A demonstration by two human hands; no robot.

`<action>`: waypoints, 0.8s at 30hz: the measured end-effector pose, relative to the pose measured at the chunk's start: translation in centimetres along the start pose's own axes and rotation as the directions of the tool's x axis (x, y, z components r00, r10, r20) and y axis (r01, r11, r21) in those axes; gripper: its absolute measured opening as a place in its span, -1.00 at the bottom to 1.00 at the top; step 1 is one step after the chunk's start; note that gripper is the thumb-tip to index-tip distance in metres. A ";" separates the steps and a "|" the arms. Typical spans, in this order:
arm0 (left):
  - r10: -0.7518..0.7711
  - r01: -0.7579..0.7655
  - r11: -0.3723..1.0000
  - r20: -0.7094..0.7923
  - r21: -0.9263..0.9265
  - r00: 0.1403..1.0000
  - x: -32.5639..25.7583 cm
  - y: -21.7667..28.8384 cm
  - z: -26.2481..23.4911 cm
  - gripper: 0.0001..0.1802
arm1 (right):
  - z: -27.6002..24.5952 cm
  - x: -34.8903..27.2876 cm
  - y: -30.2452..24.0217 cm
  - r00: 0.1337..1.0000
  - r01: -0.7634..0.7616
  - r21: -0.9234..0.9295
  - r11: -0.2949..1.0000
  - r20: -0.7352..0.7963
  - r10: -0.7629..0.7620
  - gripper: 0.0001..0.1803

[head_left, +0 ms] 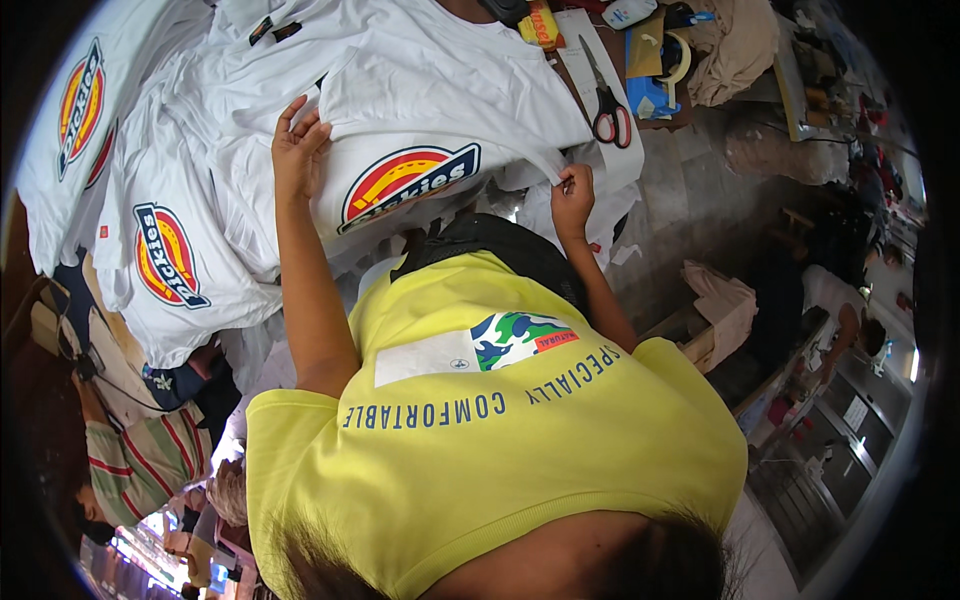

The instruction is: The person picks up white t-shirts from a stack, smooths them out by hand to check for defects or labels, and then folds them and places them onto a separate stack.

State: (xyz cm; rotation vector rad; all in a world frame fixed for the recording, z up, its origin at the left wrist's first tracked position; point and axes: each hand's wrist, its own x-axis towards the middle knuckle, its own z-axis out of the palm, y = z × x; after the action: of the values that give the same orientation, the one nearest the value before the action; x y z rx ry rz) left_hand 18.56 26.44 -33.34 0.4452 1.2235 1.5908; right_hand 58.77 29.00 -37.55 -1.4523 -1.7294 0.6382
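Note:
A white T-shirt (440,90) with a red, yellow and dark blue arched print lies spread before me, its near edge draped toward my lap. My right hand (573,200) pinches that shirt's edge at its right end, drawing the cloth into a taut fold. On the shirt's left side rests my left hand (302,150), fingers apart and slightly curled, touching the cloth beside the print. Another white T-shirt (210,215) with the same print lies to the left, overlapped by the first, and a further printed white shirt (75,185) hangs at the far left.
Red-and-black scissors (609,118) lie on a white paper strip (624,160) right of the shirts. Beyond are a tape roll (677,58), a yellow packet (541,25) and beige cloth (735,50). People sit at lower left in a striped shirt (150,460) and at far right.

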 end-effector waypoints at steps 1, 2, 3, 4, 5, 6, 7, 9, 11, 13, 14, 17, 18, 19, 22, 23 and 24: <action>0.005 -0.005 1.000 0.002 -0.001 1.000 -0.1 0.1 0.0 -0.39 | 0.1 0.0 0.1 1.000 0.013 -0.003 1.000 -0.004 -0.013 -0.72; 0.011 -0.011 1.000 0.003 -0.002 1.000 -0.2 0.1 0.0 -0.38 | 0.3 0.0 0.2 1.000 0.027 -0.007 1.000 -0.007 -0.027 -0.72; 0.008 -0.007 1.000 0.028 -0.013 1.000 -0.2 0.1 0.1 -0.38 | 0.2 -0.1 0.3 1.000 0.018 0.002 1.000 -0.010 -0.018 -0.72; 0.007 -0.006 1.000 0.047 -0.022 0.999 -0.3 0.2 0.0 -0.37 | 0.3 -0.2 0.3 1.000 0.011 0.016 1.000 -0.009 -0.011 -0.72; 0.008 -0.006 1.000 0.067 -0.031 0.998 -0.4 0.3 -0.1 -0.36 | 0.4 -0.3 0.3 1.000 0.004 0.030 1.000 -0.007 -0.004 -0.72; 0.009 -0.006 0.999 0.075 -0.035 0.997 -0.5 0.3 -0.1 -0.35 | 0.5 -0.3 0.3 1.000 0.004 0.030 1.000 -0.005 -0.004 -0.72; 0.009 -0.005 0.999 0.084 -0.039 0.996 -0.6 0.4 0.1 -0.34 | 0.5 -0.3 0.4 1.000 0.002 0.030 1.000 -0.004 -0.002 -0.72; 0.009 -0.005 0.999 0.104 -0.040 0.995 -0.6 0.4 -0.1 -0.32 | 0.6 -0.3 0.6 1.000 0.016 0.033 0.999 -0.008 -0.015 -0.72; 0.007 -0.004 0.999 0.103 -0.036 0.995 -0.6 0.5 0.1 -0.32 | 0.4 -0.2 0.4 1.000 0.009 0.011 1.000 0.008 -0.009 -0.72; 0.005 -0.001 0.999 0.095 -0.042 0.995 -0.8 0.7 0.3 -0.31 | 0.4 -0.1 0.2 1.000 0.004 0.007 1.000 0.015 -0.005 -0.72; 0.005 -0.001 0.999 0.099 -0.047 0.995 -0.8 0.6 0.2 -0.31 | 0.4 0.0 0.0 1.000 0.004 0.014 1.000 0.016 -0.004 -0.73; 0.000 0.004 0.999 0.098 -0.044 0.995 -0.8 0.8 0.3 -0.32 | 0.4 0.0 0.4 1.000 -0.008 0.036 0.999 0.017 0.008 -0.72; -0.005 0.008 0.999 0.087 -0.032 0.996 -0.8 0.8 0.5 -0.33 | 0.4 -0.1 0.7 1.000 -0.014 0.044 0.999 0.017 0.014 -0.71; -0.007 0.008 1.000 0.071 -0.022 0.997 -1.0 0.9 0.8 -0.34 | 0.5 0.0 0.7 1.000 -0.009 0.063 0.998 0.017 0.008 -0.71; -0.025 0.015 0.983 0.051 0.184 0.998 -0.4 0.9 1.0 -0.36 | 0.3 0.3 0.4 0.997 0.029 0.081 0.996 0.065 -0.034 -0.71; -0.059 0.026 0.910 0.068 0.414 0.996 -0.6 2.1 2.0 -0.35 | -0.2 0.7 -0.3 0.990 0.061 0.060 0.996 0.122 -0.068 -0.72; -0.100 0.049 0.853 0.070 0.520 0.992 -0.5 2.9 3.4 -0.32 | -0.7 1.0 -1.0 0.979 0.094 0.042 0.995 0.177 -0.100 -0.73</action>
State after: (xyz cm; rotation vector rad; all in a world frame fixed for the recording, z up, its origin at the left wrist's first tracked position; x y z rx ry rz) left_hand 19.97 27.79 -29.22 0.7960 1.5751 1.1415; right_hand 58.72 29.67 -36.15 -1.3119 -1.9059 0.7612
